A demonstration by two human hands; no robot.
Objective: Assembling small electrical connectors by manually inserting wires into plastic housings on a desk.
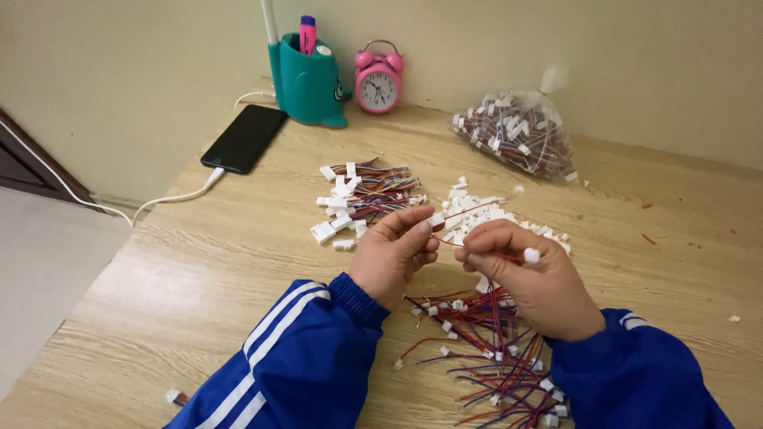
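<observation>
I see two hands: left hand (395, 250) pinches a white connector (437, 219), right hand (524, 278) pinches its red wire (477, 208); three connector piles plus one bag (517, 131) mid-tabletop.

A black phone (244, 137) is laid on the wooden table (199, 262), cable attached. A teal pen holder (310, 79) and pink alarm clock (378, 79) are set against the wall.

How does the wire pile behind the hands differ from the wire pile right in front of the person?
The far wire pile lies as a fairly tidy bundle with its wires running roughly parallel; the near wire pile sprawls loose and tangled. The far pile's white connectors look larger and cluster at its left end; the near pile's white ends look smaller and lie scattered. The far pile lies apart from both hands; the right hand partly covers the near one. Both hold thin red, blue and dark wires.
</observation>
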